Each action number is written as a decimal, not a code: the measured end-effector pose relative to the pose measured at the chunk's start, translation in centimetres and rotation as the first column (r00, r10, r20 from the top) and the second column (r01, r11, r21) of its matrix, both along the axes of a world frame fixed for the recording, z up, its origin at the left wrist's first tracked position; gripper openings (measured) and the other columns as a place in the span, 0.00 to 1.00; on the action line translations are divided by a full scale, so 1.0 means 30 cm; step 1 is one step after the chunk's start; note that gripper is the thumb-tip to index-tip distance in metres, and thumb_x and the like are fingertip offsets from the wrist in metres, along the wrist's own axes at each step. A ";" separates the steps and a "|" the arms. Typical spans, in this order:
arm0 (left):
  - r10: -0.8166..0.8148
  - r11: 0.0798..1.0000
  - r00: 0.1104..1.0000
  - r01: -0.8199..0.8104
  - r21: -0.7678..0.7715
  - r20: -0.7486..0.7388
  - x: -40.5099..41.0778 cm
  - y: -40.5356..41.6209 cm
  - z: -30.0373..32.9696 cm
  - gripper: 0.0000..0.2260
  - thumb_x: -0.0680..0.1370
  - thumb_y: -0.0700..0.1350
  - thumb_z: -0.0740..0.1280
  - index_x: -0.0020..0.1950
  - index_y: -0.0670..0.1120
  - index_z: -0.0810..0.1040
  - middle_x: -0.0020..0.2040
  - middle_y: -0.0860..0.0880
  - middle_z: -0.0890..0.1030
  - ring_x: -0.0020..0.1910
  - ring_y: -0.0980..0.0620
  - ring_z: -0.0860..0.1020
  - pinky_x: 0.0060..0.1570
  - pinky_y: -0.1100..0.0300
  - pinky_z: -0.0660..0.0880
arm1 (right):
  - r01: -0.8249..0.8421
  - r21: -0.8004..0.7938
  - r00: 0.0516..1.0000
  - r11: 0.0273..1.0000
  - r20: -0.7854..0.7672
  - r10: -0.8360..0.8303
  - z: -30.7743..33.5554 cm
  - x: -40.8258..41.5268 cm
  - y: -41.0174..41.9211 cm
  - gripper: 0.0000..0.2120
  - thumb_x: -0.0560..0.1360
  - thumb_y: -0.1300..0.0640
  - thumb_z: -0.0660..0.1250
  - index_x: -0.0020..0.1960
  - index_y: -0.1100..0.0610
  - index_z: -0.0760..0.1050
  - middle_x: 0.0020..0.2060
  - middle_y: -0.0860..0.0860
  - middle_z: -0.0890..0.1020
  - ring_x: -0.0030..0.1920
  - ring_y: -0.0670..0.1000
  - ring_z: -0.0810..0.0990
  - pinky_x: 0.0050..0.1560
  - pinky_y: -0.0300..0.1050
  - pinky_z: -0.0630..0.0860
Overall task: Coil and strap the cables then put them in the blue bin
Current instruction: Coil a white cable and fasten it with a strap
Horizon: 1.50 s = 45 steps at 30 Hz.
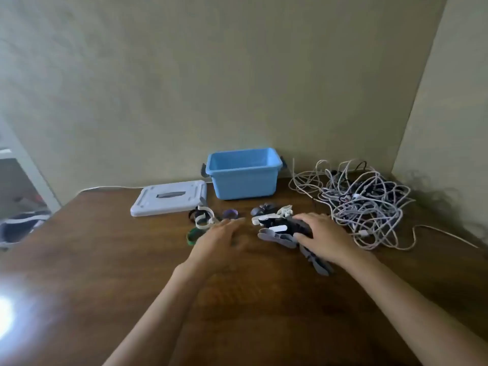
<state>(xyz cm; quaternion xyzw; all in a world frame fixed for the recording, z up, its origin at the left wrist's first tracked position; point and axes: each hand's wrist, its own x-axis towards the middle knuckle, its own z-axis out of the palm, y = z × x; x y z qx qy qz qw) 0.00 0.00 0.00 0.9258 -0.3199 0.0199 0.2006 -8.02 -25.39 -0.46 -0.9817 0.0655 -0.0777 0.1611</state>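
Observation:
A tangled heap of white, grey and black cables [361,199] lies on the brown table at the right. The blue bin [243,178] stands open by the back wall, nothing visible inside. In front of it lie loose straps: grey, white and black ones [274,228] in a pile, white loops [203,216] and a green loop [192,236] to the left. My right hand [324,239] rests on the strap pile, fingers curled over a black strap. My left hand [219,239] hovers flat just left of the pile, fingers apart, holding nothing.
The bin's pale grey lid [169,198] lies flat left of the bin. A white cord [111,187] runs along the table's back edge. The wall corner stands close behind the cable heap. Bright glare marks the table at the lower left.

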 end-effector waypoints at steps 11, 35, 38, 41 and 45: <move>-0.162 0.985 0.986 0.164 0.059 -0.034 0.238 -0.207 -0.091 0.26 0.75 0.61 0.69 0.72 0.60 0.67 0.66 0.56 0.74 0.66 0.55 0.71 0.62 0.57 0.73 | 0.006 -0.113 1.000 0.994 0.019 -0.004 -0.050 0.191 -0.021 0.12 0.78 0.44 0.69 0.59 0.46 0.79 0.54 0.43 0.79 0.58 0.48 0.73 0.53 0.42 0.71; -0.282 0.863 0.885 0.065 -0.501 -0.371 0.324 -0.054 -0.065 0.06 0.77 0.47 0.72 0.52 0.56 0.80 0.48 0.57 0.85 0.47 0.60 0.83 0.52 0.53 0.81 | 0.125 0.648 0.952 0.751 0.135 -0.276 -0.010 0.236 -0.027 0.03 0.82 0.48 0.65 0.53 0.47 0.76 0.50 0.45 0.83 0.49 0.46 0.84 0.47 0.44 0.82; -0.234 0.822 0.915 0.007 -0.569 -0.327 0.316 -0.012 0.006 0.06 0.77 0.45 0.73 0.52 0.55 0.81 0.47 0.53 0.85 0.47 0.54 0.84 0.50 0.48 0.82 | 0.109 0.659 0.950 0.744 0.150 -0.272 0.018 0.269 -0.051 0.05 0.81 0.47 0.65 0.52 0.46 0.78 0.49 0.45 0.83 0.49 0.49 0.84 0.50 0.49 0.81; -0.136 0.748 0.963 -0.053 -0.661 -0.232 0.373 0.007 0.115 0.08 0.76 0.44 0.73 0.52 0.54 0.81 0.45 0.53 0.85 0.44 0.52 0.85 0.47 0.48 0.83 | 0.043 0.659 0.931 0.751 0.246 -0.269 0.105 0.366 -0.069 0.04 0.81 0.47 0.66 0.51 0.45 0.79 0.48 0.45 0.83 0.48 0.45 0.83 0.45 0.44 0.77; 0.051 0.747 0.998 -0.055 -0.663 -0.026 0.568 -0.028 0.210 0.11 0.73 0.42 0.74 0.48 0.57 0.81 0.43 0.55 0.85 0.36 0.56 0.82 0.39 0.54 0.79 | -0.078 0.608 0.923 0.790 0.344 -0.173 0.201 0.589 -0.071 0.04 0.80 0.49 0.69 0.51 0.48 0.79 0.45 0.45 0.84 0.43 0.46 0.84 0.42 0.43 0.78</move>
